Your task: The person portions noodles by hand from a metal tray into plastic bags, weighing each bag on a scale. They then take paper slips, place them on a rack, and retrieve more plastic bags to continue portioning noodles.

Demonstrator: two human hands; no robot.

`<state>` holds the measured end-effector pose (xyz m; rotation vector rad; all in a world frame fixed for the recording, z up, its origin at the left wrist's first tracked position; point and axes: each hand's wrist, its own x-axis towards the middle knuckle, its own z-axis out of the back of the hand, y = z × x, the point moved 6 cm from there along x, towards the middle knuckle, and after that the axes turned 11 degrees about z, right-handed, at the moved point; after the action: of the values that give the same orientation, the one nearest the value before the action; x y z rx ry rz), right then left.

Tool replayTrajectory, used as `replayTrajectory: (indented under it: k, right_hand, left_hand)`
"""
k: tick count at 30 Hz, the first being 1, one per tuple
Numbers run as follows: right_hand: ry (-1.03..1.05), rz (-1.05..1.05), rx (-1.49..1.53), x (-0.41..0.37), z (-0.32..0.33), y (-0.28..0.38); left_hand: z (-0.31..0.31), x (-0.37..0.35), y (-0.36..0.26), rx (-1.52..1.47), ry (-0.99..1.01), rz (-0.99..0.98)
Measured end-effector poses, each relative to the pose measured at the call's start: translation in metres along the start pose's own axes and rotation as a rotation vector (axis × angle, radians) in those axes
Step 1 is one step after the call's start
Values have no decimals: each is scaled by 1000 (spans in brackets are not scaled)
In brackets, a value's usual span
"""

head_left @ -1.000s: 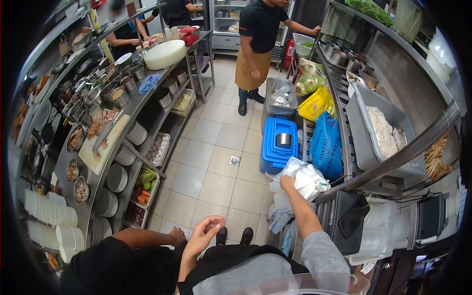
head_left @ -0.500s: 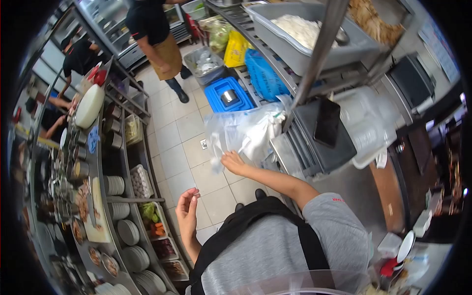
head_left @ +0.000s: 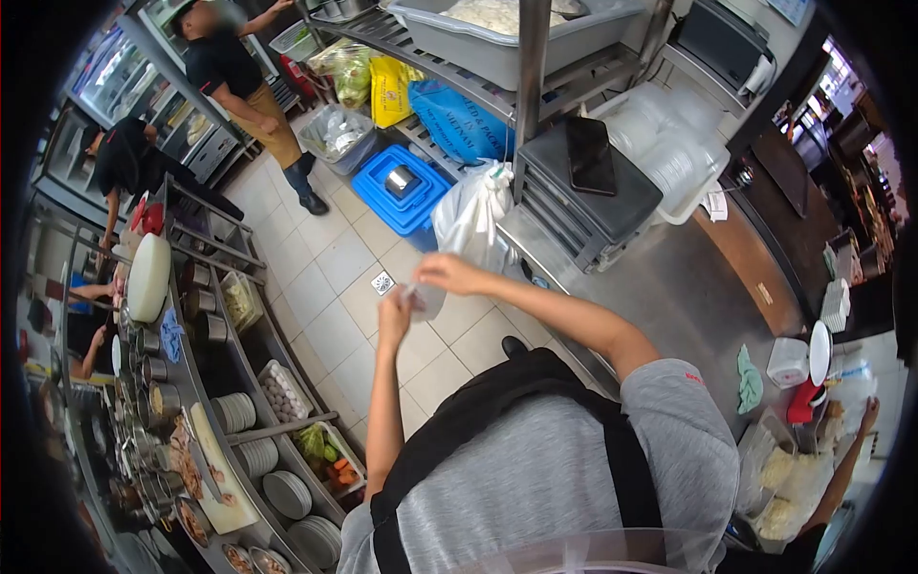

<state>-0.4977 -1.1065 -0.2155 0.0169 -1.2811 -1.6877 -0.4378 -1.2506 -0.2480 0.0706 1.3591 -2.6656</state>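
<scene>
In front of my body, above the floor, my left hand (head_left: 394, 314) and my right hand (head_left: 449, 275) are close together. A small, thin clear plastic bag (head_left: 429, 302) is between them, partly covered by fingers and slightly blurred. My right hand pinches its upper edge, while my left fingers grip its side. Just beyond hangs a white plastic bag (head_left: 467, 222) with a bunched top, at the corner of the steel counter; neither hand touches it.
A blue bin (head_left: 402, 191) with a metal cup (head_left: 402, 179) stands ahead. To the right are a black machine (head_left: 598, 182) with a phone on it and a steel counter (head_left: 660, 287). Plate shelves (head_left: 253, 413) line the left. Two co-workers stand farther off; another person's arm (head_left: 846, 469) reaches in at lower right.
My right hand has come away from the hanging bag with a small clear bag. My left hand, open before, has moved up and closed on it. The view has turned rightward.
</scene>
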Motion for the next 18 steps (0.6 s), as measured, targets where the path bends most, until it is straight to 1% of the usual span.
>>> replayTrajectory:
  k: [1, 2, 3, 4, 5, 6, 7, 9, 11, 12, 14, 16, 17, 18]
  right_hand:
    - [-261, 64, -16, -2, 22, 4]
    - [-396, -34, -12, -5, 40, 0]
    - [-527, -133, -6, -14, 55, -5]
    - [-500, -223, -3, -27, 55, -13]
    - [-472, -311, 0, -43, 51, -27]
    - [-443, -395, 3, -59, 46, -42]
    - [-368, -519, 17, -76, 35, -58]
    - [-210, -772, 40, -116, 12, -86]
    - [-196, -900, 70, -150, 3, -105]
    - [-184, -969, 89, -168, -4, -108]
    - [-202, -1018, 47, -182, -2, -99]
    - [-219, -1038, 52, -195, -5, -108]
    - [-243, -1013, 94, -198, -7, -113]
    - [-264, -988, 137, -197, -9, -115]
  left_hand:
    - [14, 18, -2, 2, -127, -63]
    - [35, 39, -4, 5, -280, -121]
    - [56, 61, -12, 6, -281, -135]
    - [73, 85, -15, -7, -295, -180]
    - [90, 99, -31, 3, -339, -106]
    - [100, 118, -38, 69, -320, -76]
    - [111, 139, -41, 137, -301, -49]
    - [129, 172, -46, 276, -408, -75]
    - [144, 182, -59, 210, -612, -245]
    - [149, 173, -74, 142, -559, -129]
    - [150, 167, -65, 41, -664, -191]
    - [148, 151, -54, -5, -758, -228]
    - [141, 141, -42, 20, -761, -185]
    - [133, 124, -35, 16, -811, -177]
